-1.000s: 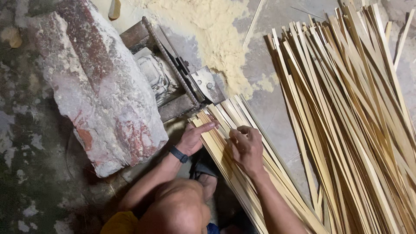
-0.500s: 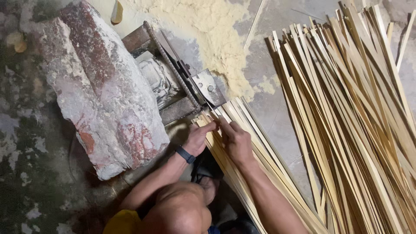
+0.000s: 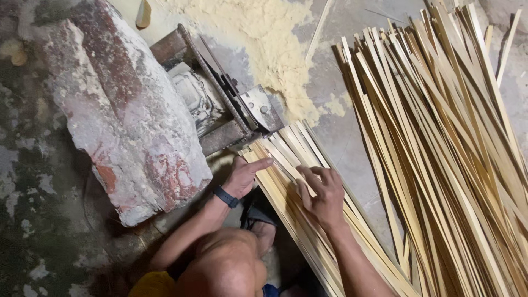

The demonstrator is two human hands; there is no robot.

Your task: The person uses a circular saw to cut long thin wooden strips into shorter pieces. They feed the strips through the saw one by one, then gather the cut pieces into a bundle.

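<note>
While your left hand point(image 3: 245, 177) and right hand point(image 3: 324, 195) press flat on the bamboo strips point(image 3: 300, 165) — light, springy, splintery — grip mid-length.

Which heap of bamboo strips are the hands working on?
The smaller bundle of bamboo strips, its ends beside the metal machine. Both the left hand and right hand rest on it; the large pile lies untouched.

Grey concrete floor point(image 3: 352, 124), stained and dusty.
On it are seen a large whitish-red stone slab point(image 3: 126, 118), pale yellow sawdust point(image 3: 275, 38), a metal cutting machine point(image 3: 220, 104), and long pale bamboo strips point(image 3: 445, 148) heaped.
</note>
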